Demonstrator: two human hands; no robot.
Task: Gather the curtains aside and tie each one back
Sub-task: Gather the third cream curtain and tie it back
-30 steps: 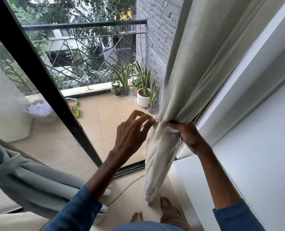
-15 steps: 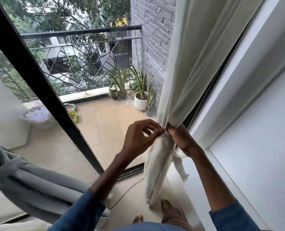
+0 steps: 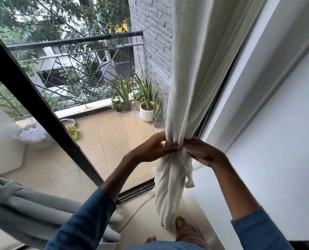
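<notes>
A cream curtain (image 3: pixel 197 73) hangs bunched at the right edge of the glass door, beside the white wall. My left hand (image 3: pixel 154 147) and my right hand (image 3: pixel 202 152) meet at its gathered waist, both pinching the fabric of a tie strip (image 3: pixel 188 168) wrapped there. The strip's loose end dangles below my right hand. Below the waist the curtain falls in a narrow bundle to the floor. At the lower left a grey curtain (image 3: pixel 29 210) is gathered and bound with a band.
The black door frame (image 3: pixel 32 98) slants across the left. Beyond the glass lie a tiled balcony, potted plants (image 3: pixel 146 107) and a metal railing (image 3: pixel 74 64). My bare feet (image 3: pixel 184 230) stand beside the curtain's hem. A thin cord (image 3: pixel 137 210) runs on the floor.
Both hands have closed in together on the curtain's waist. The tie strip's end now hangs lower under my right hand. The camera has tilted upward a little.
</notes>
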